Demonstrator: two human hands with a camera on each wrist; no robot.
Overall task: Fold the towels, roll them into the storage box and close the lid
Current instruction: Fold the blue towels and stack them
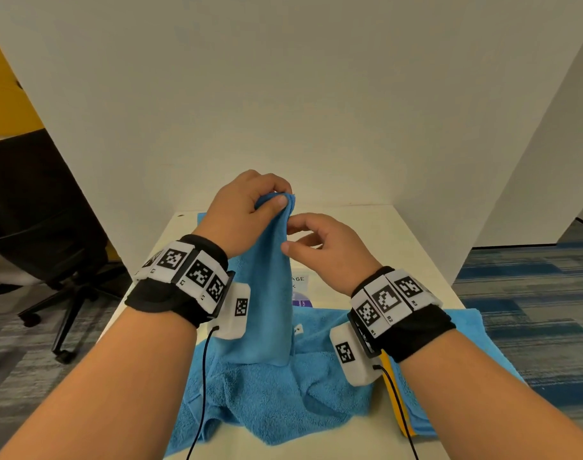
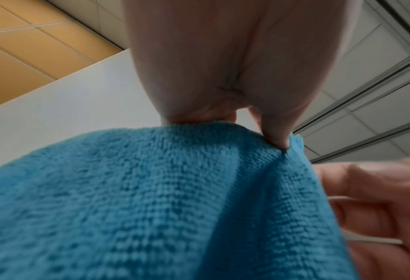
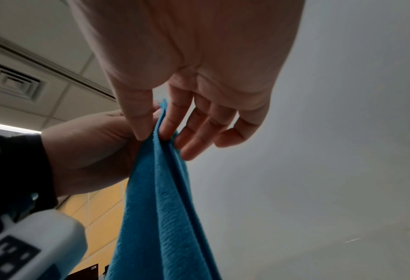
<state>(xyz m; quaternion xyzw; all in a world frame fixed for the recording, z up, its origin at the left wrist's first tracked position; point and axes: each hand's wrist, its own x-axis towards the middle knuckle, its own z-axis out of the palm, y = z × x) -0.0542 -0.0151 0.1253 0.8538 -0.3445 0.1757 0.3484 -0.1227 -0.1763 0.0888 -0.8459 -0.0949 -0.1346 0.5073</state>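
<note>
A blue towel [image 1: 267, 293] hangs upright above the table. My left hand [image 1: 282, 197] pinches its top corner between thumb and fingers. The left wrist view shows that pinch [image 2: 242, 127] on the towel [image 2: 151, 199] close up. My right hand [image 1: 288, 235] is just below and to the right, at the towel's right edge. In the right wrist view its thumb and forefinger [image 3: 153, 134] pinch the folded edge of the towel [image 3: 160, 208], with the other fingers spread loose. The towel's lower end rests on a crumpled blue towel [image 1: 277, 393]. No storage box can be made out.
Another blue towel [image 1: 466, 330] lies flat at the right over a yellow strip [image 1: 393, 393]. More blue cloth [image 1: 202, 217] shows at the table's far left. A paper label [image 1: 298, 282] lies mid-table. White partitions [image 1: 316, 111] enclose the table; a black office chair [image 1: 51, 227] stands left.
</note>
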